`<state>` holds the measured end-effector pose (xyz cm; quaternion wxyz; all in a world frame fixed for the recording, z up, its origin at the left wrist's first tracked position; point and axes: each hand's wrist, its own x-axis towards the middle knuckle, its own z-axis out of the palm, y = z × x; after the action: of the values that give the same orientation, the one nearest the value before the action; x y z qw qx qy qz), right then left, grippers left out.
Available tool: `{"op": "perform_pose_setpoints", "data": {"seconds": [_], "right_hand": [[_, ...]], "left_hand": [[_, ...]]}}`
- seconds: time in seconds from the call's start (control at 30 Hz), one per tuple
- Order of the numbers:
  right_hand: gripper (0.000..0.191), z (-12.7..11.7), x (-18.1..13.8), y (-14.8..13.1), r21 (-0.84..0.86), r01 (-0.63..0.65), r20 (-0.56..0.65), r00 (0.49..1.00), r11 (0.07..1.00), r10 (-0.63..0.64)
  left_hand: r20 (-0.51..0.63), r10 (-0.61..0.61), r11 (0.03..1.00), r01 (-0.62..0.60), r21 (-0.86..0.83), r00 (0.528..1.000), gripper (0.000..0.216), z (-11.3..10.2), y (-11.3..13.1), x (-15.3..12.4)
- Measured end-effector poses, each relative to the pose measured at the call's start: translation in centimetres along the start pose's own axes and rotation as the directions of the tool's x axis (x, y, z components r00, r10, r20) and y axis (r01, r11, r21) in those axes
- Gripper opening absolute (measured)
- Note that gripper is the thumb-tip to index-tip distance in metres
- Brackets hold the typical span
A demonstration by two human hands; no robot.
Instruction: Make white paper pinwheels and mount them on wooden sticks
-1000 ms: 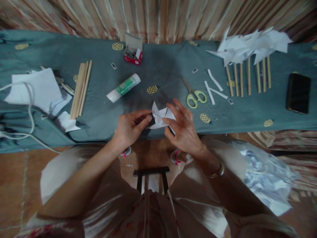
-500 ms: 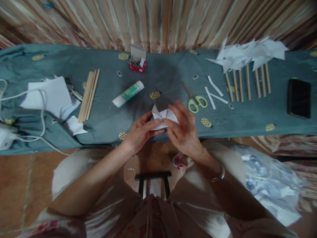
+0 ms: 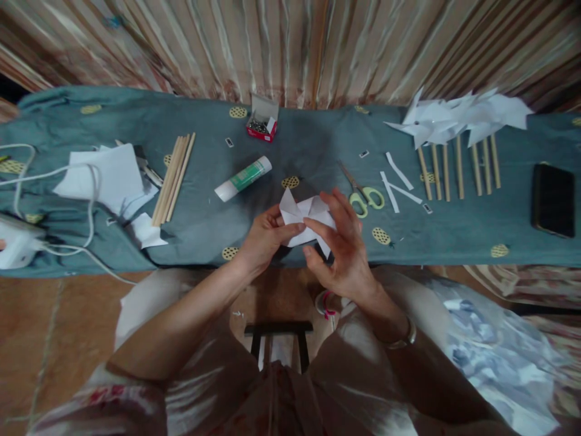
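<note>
A folded white paper pinwheel (image 3: 313, 209) with pointed corners is held over the near edge of the cloth-covered table. My left hand (image 3: 263, 242) grips its left side, thumb on top and fingers underneath. Over its right side is my right hand (image 3: 345, 254), fingers apart, the index fingertip touching near the middle and the thumb clear of the paper. Green-handled scissors (image 3: 365, 198) lie just beyond my right hand. A glue stick (image 3: 244, 178) in white and green rests beyond my left hand.
Wooden sticks (image 3: 175, 181) and paper sheets (image 3: 109, 175) lie left, beside a white cable (image 3: 93, 206). A red box of pins (image 3: 262, 124) stands open at the back. Paper strips (image 3: 399, 171), finished pinwheels (image 3: 467, 115) on sticks and a phone (image 3: 552, 200) are right.
My right hand has opened, its thumb moving off the paper and down. The pinwheel shows more of its shape, with a corner pointing down at the right. The view has shifted slightly.
</note>
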<state>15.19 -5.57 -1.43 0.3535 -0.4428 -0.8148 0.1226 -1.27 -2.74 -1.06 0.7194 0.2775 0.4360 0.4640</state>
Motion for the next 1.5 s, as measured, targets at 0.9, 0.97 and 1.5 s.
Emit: {"op": "perform_pose_setpoints", "data": {"seconds": [0.9,0.97,1.5], "right_hand": [[0.026,1.7,3.0,2.1,0.827,-0.556,0.433,0.546,-0.076,0.717],[0.022,1.8,3.1,1.9,0.843,-0.537,0.395,0.56,-0.044,0.728],[0.034,1.2,3.6,1.4,0.762,-0.515,0.117,0.705,0.392,0.7]], "left_hand": [[-0.117,0.112,0.988,-0.098,0.116,0.987,0.02,0.1,0.7,1.1],[-0.114,0.108,0.989,-0.096,0.111,0.988,0.021,0.1,0.7,1.2],[-0.064,0.05,0.999,-0.05,0.003,0.997,0.027,0.2,0.2,1.5]]}}
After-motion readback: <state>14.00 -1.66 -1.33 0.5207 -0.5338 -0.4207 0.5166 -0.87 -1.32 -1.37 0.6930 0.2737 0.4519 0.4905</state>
